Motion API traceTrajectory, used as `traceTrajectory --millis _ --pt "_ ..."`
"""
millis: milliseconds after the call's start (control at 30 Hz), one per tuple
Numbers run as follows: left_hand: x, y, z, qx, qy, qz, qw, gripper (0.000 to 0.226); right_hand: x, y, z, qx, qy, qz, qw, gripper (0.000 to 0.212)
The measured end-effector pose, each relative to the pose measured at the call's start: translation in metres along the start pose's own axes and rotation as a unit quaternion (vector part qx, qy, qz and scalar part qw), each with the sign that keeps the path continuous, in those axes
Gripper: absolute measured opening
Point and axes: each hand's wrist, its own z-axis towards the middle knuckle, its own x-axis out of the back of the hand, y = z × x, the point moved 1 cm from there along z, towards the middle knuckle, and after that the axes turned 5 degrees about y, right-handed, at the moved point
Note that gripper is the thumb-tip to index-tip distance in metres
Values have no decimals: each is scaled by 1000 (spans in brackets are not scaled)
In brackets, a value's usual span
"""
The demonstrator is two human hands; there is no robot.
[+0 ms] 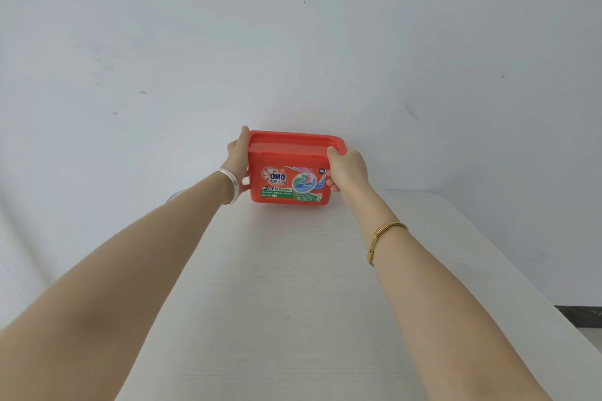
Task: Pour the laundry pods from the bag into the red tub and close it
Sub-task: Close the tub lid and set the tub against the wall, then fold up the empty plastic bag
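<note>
bare forearms (136, 270) | hands (347, 169) gripping | glossy rectangular red tub (286, 169)

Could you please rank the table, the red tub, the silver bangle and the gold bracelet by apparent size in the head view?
1. Table
2. Red tub
3. Silver bangle and gold bracelet: look alike, left unranked.

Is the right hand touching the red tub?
Touching. The head view shows the right hand gripping the red tub at its right end, thumb on the lid edge.
</note>
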Motion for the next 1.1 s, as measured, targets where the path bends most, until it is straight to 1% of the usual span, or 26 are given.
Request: traceTrajectory --millis 100,200,300,467,567,633,700,800,867,933,1033,1100 --pt "-4 -4 14 4 7 -19 1000 69 -8 4 10 -6 5 3 1000 42" --pt "-7 -11 25 18 11 -34 999 72 -13 9 18 -17 3 15 1000 44" --pt "-9 -18 33 24 12 -48 999 72 -16 13 20 -32 -3 29 999 42" --pt "-11 -29 43 16 3 -70 997 66 -17 16 22 -40 0 62 997 26" --pt "-11 -30 41 12 6 -63 998 64 -16 19 18 -39 -14 69 997 32" --pt "-14 -29 33 5 22 -59 998 61 -11 19 11 -40 -35 64 997 34" --pt "-21 -30 25 -4 66 -64 996 63 -3 18 4 -37 -44 57 997 39" --pt "-36 -39 5 -58 160 -3 985 66 19 15 -12 6 6 -25 1000 49" --pt "-46 -49 -18 -119 215 26 969 64 32 18 -23 31 23 -80 996 49" --pt "-55 -59 -41 -136 252 28 958 66 49 23 -32 46 28 -109 993 45" --pt "-68 -69 -61 -97 257 26 961 66 83 32 -40 53 63 -159 984 38" --pt "-75 -74 -68 -88 209 0 974 59 101 41 -44 35 73 -222 972 37"
